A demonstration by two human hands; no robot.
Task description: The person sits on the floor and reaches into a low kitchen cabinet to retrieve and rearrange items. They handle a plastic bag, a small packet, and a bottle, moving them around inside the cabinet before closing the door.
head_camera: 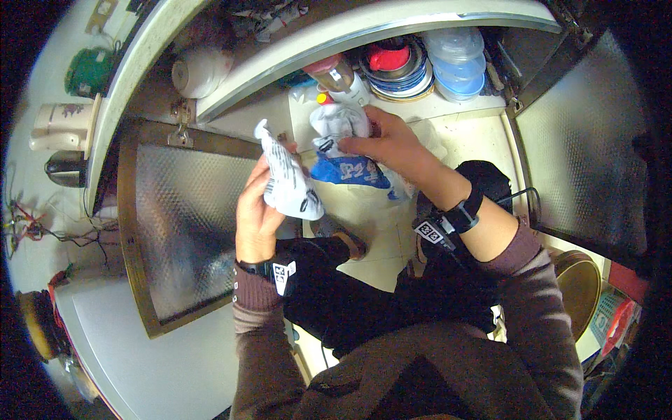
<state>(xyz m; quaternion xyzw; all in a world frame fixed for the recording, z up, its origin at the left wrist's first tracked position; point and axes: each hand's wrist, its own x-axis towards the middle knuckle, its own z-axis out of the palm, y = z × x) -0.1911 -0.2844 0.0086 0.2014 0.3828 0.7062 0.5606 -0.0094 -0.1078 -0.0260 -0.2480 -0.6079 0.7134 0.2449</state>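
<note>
My left hand (258, 207) grips a crumpled white plastic packet (292, 181) with dark printing. To its right, my right hand (391, 139) has its thumb and fingers closed on a second white printed packet (341, 126). The two packets are apart. Just below the right one hangs or lies a blue and clear plastic bag (352, 170) with pale writing; what supports it is hidden. Beyond my hands, inside the open cabinet, stand a clear jar with a pink lid (336, 76) and a container with a yellow cap (324, 98).
Stacked plates (401, 84) with a red item on top and clear plastic tubs (459, 79) fill the cabinet's back right. Open textured-glass doors flank me, left (194, 226) and right (583, 152). A shelf edge (341, 39) crosses above. A round metal vessel (577, 294) stands at right.
</note>
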